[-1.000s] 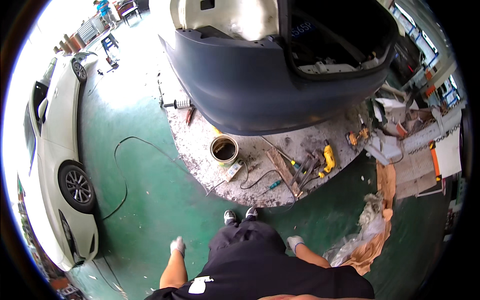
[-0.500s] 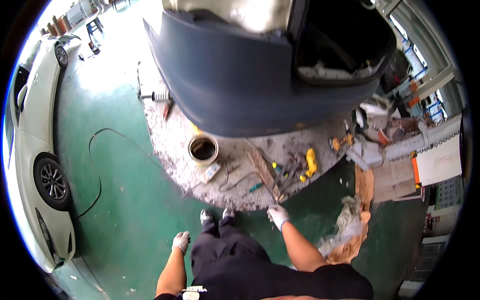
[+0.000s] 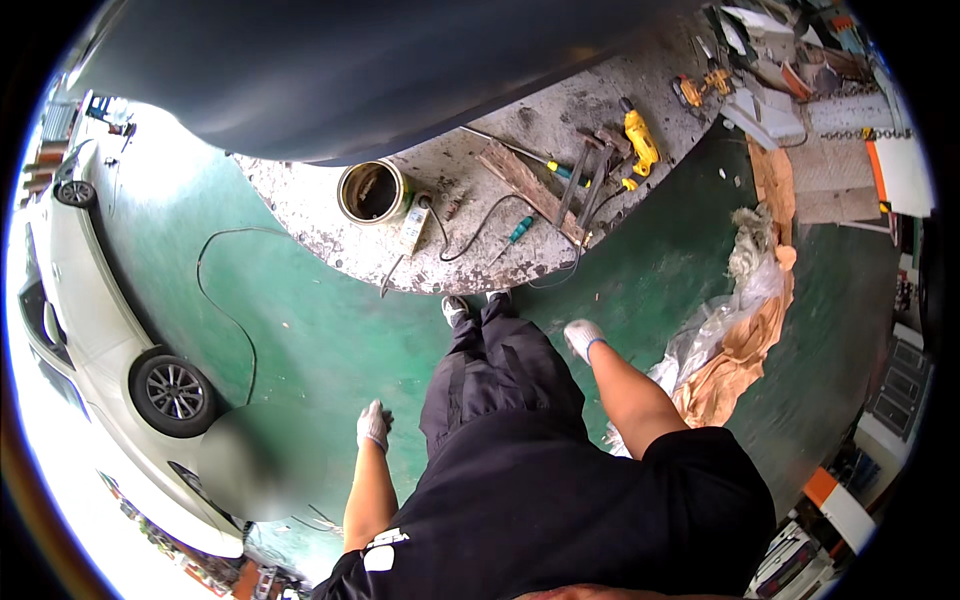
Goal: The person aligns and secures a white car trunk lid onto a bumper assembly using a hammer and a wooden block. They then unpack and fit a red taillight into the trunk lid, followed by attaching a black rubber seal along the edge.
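My left hand [image 3: 374, 426], in a white glove, hangs over the green floor beside my left leg, its fingers partly apart and nothing visible in it. My right hand [image 3: 583, 340], gloved too, is loosely closed in the air right of my knees, with no object showing. Ahead stands a round worktable [image 3: 470, 270] with a stained, worn top. At its right lie a yellow power drill [image 3: 641, 143], a metal frame-like tool [image 3: 590, 180], a wooden strip [image 3: 520, 180] and a green-handled screwdriver [image 3: 521, 230]. An open tin [image 3: 372, 192] stands farther left, beside a white power strip [image 3: 412, 228].
A large dark bumper [image 3: 330, 80] overhangs the table's far side. Left is a white car [image 3: 100, 340], with a cable [image 3: 225, 312] on the floor nearby. Crumpled brown paper [image 3: 745, 360] and clear plastic [image 3: 700, 335] lie to the right. Several parts crowd the far right.
My right hand has come away from the metal tool at the table's edge. The view has tipped toward my body and turned, so the bumper is partly out of the picture.
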The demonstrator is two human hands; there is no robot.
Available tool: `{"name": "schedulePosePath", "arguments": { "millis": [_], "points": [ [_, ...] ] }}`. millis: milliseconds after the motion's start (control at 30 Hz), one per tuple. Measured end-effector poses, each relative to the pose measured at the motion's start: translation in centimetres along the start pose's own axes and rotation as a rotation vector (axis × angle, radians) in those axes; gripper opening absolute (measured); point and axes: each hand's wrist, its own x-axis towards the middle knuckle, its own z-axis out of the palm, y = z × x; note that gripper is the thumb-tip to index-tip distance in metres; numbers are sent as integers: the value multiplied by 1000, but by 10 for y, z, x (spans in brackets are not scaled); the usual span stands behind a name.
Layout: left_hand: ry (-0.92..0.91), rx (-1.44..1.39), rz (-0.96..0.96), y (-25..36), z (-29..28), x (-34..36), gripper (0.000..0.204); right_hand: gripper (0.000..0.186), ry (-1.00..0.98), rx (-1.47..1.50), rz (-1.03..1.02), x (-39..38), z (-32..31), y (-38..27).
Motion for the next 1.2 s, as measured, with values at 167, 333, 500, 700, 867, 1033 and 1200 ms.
{"name": "schedulePosePath", "arguments": {
  "millis": [167,333,500,700,867,1033,1200],
  "points": [
    [-134,26,338,109,59,-40,42,34,344,-49,-281,24,4,-80],
    [-232,255,481,149,106,-89,41,51,785,3,-709,39,-37,-187],
    [-272,531,535,132,109,-93,38,50,858,167,-413,82,-81,-258],
    [-190,615,450,115,96,-90,40,40,744,-206,-155,70,-126,-292],
    [-277,548,455,154,163,-94,39,51,528,20,-304,101,-145,-268],
    [-490,651,720,244,333,-69,39,60,465,706,-668,128,-157,-247],
    [15,581,689,316,516,-49,95,66,482,596,-884,11,-166,-210]
  ]
}}
